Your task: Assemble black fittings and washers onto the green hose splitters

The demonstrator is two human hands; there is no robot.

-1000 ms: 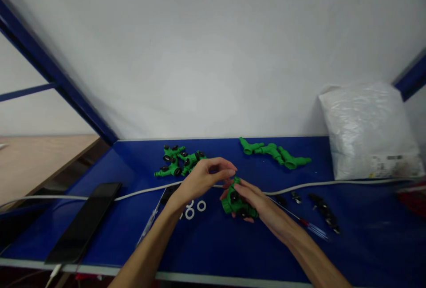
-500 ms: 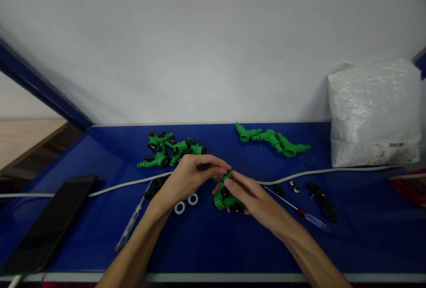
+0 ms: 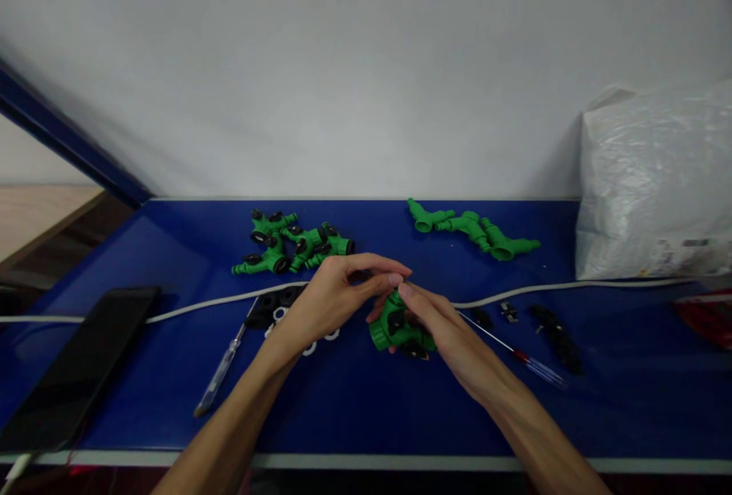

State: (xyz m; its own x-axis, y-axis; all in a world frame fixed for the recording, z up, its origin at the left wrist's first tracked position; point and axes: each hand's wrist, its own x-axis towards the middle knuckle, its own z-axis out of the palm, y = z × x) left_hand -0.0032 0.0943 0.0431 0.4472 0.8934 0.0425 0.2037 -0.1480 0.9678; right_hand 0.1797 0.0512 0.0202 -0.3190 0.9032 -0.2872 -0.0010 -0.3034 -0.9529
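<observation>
My right hand (image 3: 446, 319) is wrapped round a green Y-shaped hose splitter (image 3: 380, 331) fitted with black valve knobs. One of the splitter's ends points up, and its wide collar faces left. My left hand (image 3: 337, 293) is closed in a pinch at that upper end, fingertips meeting those of my right hand. Whatever sits between the left fingertips is too small and covered to make out. White ring washers (image 3: 332, 334) lie beside my left wrist, partly covered by it. Black rings (image 3: 270, 301) lie just behind that forearm.
Several green splitters with black knobs (image 3: 268, 258) are grouped back left; bare green splitter bodies (image 3: 466, 226) lie back right. Screwdrivers flank my hands, a clear-handled one (image 3: 220, 377) and a red-collared one (image 3: 537, 367). Also present: black parts (image 3: 554, 339), a phone (image 3: 85, 365), white cable (image 3: 526, 294), plastic bag (image 3: 652, 182).
Both hands stay together at the splitter's upper end, shifted slightly. The left fingertips have moved a little right and up. The whole view has tilted slightly.
</observation>
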